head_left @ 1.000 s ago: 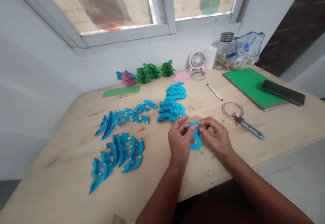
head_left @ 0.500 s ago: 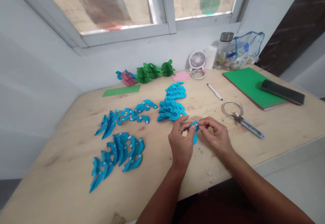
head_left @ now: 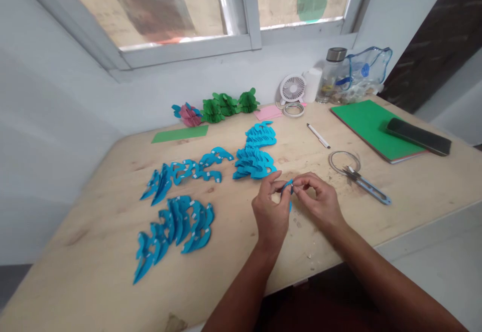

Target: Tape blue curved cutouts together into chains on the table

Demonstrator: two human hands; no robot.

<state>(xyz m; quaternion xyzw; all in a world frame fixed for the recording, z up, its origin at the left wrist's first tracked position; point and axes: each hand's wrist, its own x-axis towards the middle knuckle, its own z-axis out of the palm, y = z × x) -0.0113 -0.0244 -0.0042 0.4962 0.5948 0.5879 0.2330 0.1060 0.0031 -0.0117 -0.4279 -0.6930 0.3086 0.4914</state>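
A small blue paper cutout [head_left: 288, 187] is pinched between the thumb and fingers of my left hand [head_left: 271, 216]. My right hand [head_left: 321, 202] is closed too, its thumb and index fingertip pinching the right edge of the same cutout, where a tiny white tab shows. Most of the piece is hidden by the fingers. Just beyond my left hand lies a stack of folded blue cutouts [head_left: 254, 163], with another blue stack [head_left: 260, 135] behind it. To the left, blue cutouts with white tabs lie in a near group [head_left: 181, 221] and a far group [head_left: 188, 170].
Thread snips [head_left: 369, 187] and a wire ring [head_left: 344, 161] lie to the right, near a white pen [head_left: 318, 136]. A phone [head_left: 418, 136] rests on a green folder [head_left: 376, 126]. Green paper figures [head_left: 228, 106], a small fan [head_left: 292, 89] and a bottle [head_left: 331, 76] stand along the wall.
The blue cutout has turned in my fingers, so less of its lower part shows below them. My left hand has shifted slightly to the right.
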